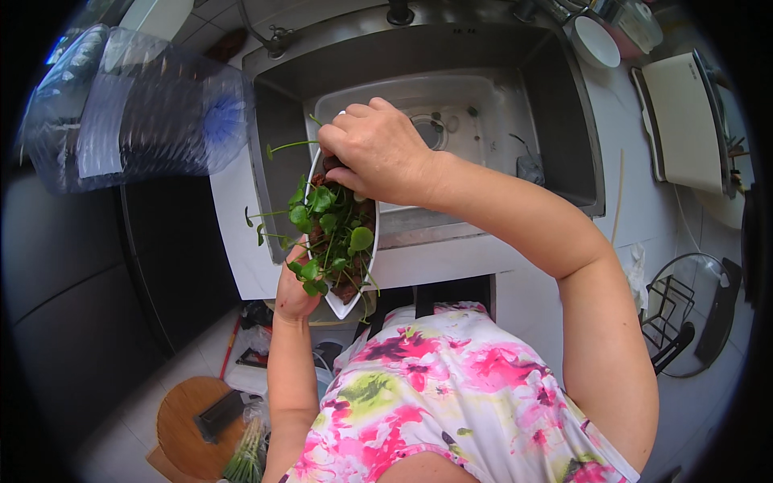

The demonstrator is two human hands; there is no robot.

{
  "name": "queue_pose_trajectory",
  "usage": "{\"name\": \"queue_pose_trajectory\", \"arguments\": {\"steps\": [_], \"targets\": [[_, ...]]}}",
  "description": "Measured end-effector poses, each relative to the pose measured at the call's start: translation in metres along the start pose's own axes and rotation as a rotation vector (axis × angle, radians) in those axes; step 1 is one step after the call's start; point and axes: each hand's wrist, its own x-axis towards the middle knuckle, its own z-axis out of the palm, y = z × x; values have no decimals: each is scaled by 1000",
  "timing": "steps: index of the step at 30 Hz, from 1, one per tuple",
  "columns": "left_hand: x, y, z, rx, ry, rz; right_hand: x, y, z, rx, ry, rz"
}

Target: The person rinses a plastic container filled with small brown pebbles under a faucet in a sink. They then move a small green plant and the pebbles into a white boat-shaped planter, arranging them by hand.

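Observation:
A white boat-shaped planter (pixel 342 307) with brown stones and a round-leaved green plant (pixel 329 223) is held over the near left edge of the sink. My left hand (pixel 297 290) holds it from the left side and below, its fingers mostly hidden by the pot and leaves. At the planter's far end my right hand (pixel 377 151) is bent down over the rim, its thumb and fingers close around something dark among the stones; whether they grip it is hidden. In the steel sink lies a translucent plastic tub (pixel 465 90), with small dark bits and shallow water near the drain.
A large clear plastic water bottle (pixel 163 115) lies at the left of the sink. On the right are a white bowl (pixel 595 42), a cream-coloured appliance (pixel 685 121) and a glass lid (pixel 691 314) with a wire rack. A round wooden board (pixel 193 416) is low on the left.

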Motion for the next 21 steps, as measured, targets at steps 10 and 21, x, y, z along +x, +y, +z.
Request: {"name": "queue_pose_trajectory", "arguments": {"steps": [10,21], "targets": [[2,3,6,98,8,1,1,11,-16,65,-179,-36],[3,10,17,106,67,-11,-1,25,-40,104,-82,68]]}}
